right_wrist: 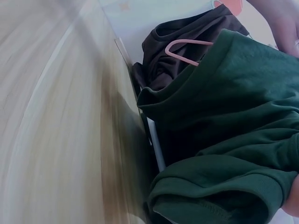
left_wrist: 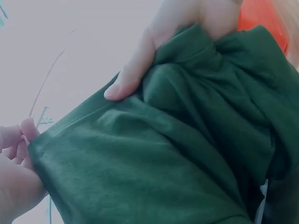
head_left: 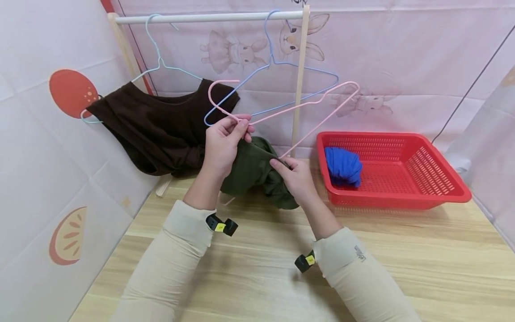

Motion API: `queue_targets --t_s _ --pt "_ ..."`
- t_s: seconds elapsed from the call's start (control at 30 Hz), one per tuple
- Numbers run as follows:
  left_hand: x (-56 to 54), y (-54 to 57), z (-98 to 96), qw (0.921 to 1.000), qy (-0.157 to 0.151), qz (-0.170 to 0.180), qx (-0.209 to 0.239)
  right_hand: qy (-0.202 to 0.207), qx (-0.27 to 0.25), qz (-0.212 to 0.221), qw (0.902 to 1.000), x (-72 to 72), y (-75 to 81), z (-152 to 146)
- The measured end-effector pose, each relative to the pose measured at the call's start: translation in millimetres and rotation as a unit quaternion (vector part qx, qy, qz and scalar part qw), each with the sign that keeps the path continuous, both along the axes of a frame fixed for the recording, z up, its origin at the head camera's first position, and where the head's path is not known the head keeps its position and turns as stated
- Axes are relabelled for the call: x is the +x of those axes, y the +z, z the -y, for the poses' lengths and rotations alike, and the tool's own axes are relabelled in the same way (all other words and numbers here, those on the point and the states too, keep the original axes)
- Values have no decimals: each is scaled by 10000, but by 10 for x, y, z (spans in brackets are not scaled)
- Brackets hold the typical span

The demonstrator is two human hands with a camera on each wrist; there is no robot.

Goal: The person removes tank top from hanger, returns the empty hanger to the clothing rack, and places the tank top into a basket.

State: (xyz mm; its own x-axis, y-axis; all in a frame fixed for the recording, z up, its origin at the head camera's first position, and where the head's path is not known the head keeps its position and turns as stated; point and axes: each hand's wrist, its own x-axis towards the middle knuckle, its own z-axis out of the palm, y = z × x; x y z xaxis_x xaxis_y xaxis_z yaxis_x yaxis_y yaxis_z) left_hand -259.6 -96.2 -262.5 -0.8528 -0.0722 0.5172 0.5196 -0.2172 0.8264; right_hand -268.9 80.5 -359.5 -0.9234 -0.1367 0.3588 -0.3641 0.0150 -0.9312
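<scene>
My left hand (head_left: 223,145) pinches a pink clothes hanger (head_left: 289,111) just below its hook, with the edge of a dark green shirt (head_left: 251,167) at its fingertips. My right hand (head_left: 297,179) grips that shirt by the edge, thumb on top of the fabric (left_wrist: 126,135). One end of the hanger (right_wrist: 187,42) shows beside the shirt's neckline in the right wrist view. The other end juts out bare to the upper right in the head view. Bunched folds of the shirt hang below both hands, over the table.
Behind my hands, a rack's white rail (head_left: 225,18) bears a bare blue hanger (head_left: 303,67) and a light teal hanger (head_left: 159,62) with a dark brown top (head_left: 161,129). A red basket (head_left: 402,197) on the right holds a bundled blue cloth (head_left: 344,166). Under everything lies a wooden table (head_left: 257,268).
</scene>
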Motion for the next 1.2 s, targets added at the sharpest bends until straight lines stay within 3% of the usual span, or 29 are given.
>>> queue_targets --t_s 0.4,0.63,0.93,1.2 --pt "44 45 41 9996 -273 93 67 -30 -185 325 9993 18 -49 -22" --pt "47 62 28 9991 -358 -178 108 64 -218 444 9988 40 -36 8" --pt "29 90 4 9993 -190 -233 227 83 364 395 9985 32 -57 28" --pt "-10 103 -7 9991 21 -181 384 375 827 358 9952 29 -88 78"
